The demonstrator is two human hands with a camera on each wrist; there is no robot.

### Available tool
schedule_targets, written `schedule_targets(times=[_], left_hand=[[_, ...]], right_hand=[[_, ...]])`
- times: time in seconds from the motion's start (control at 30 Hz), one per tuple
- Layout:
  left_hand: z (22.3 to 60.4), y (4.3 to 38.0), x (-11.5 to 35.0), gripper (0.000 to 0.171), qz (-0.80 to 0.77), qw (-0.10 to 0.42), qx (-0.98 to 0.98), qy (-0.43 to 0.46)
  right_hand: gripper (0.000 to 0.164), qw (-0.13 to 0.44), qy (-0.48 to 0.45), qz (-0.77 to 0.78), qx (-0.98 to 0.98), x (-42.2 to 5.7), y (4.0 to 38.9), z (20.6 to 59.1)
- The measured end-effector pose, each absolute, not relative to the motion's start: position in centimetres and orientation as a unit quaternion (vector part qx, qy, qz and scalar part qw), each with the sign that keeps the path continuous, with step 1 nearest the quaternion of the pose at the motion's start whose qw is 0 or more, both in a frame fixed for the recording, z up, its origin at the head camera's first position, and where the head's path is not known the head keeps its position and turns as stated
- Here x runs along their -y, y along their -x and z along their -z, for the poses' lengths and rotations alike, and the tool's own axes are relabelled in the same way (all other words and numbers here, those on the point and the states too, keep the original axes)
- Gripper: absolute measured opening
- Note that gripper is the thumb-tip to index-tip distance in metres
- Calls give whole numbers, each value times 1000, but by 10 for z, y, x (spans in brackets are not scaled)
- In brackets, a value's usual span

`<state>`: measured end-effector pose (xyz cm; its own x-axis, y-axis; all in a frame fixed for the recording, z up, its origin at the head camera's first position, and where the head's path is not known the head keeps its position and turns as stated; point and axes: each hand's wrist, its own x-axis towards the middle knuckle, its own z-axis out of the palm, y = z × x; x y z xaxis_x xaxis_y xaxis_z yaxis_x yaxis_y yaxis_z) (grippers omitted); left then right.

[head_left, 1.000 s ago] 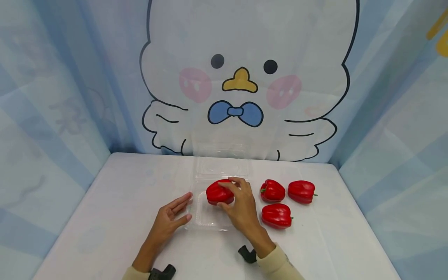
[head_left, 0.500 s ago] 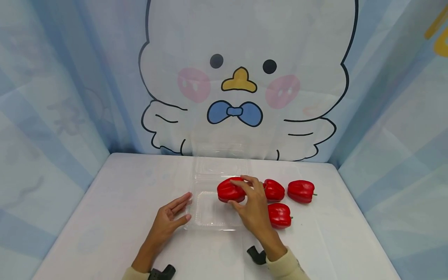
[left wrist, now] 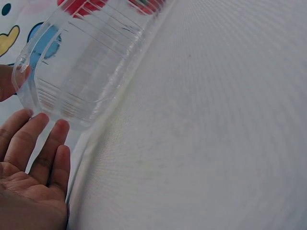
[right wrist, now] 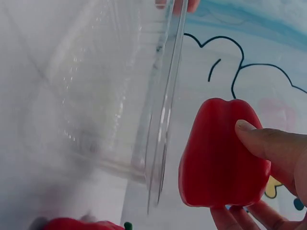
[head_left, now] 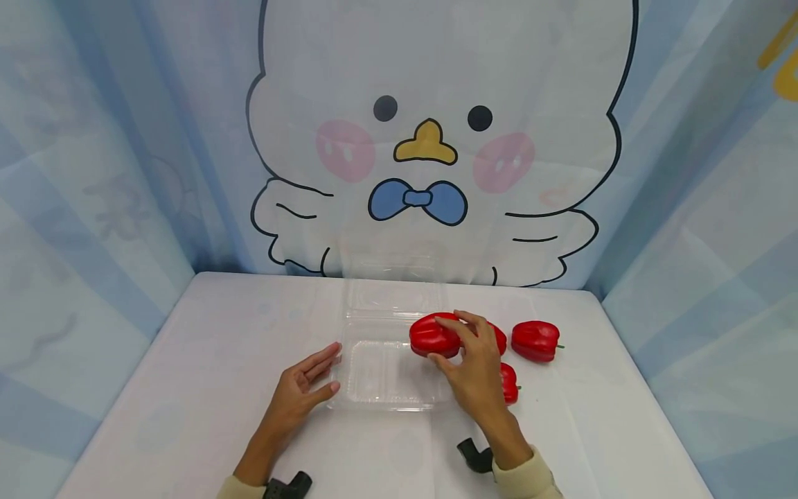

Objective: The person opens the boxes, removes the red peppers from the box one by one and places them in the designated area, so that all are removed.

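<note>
A red bell pepper is gripped by my right hand, over the right side of a clear plastic clamshell box. The right wrist view shows that bell pepper between the thumb and the fingers, above the rim of the box. At the box's left edge, my left hand rests with fairly straight, spread fingers. In the left wrist view the thumb and fingertips of this hand are right at the box's rim.
Right of the box, one bell pepper lies in full view on the white table. Two more bell peppers, one behind and one nearer, are partly covered by the right hand. The box's lid stands open toward the printed curtain.
My right hand has moved rightward with the bell pepper, from the middle of the box to its right side, covering more of two other peppers. The left hand stays in place.
</note>
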<state>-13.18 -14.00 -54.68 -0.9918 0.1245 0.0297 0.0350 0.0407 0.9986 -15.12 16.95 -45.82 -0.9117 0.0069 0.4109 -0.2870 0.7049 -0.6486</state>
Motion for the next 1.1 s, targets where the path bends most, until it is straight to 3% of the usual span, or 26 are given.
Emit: schedule_targets(times=[1.1], left_hand=[[547,132,141,66,-700,31,-710,-71]], right_hand=[[72,232,-6,-351,907,-225,140,457]])
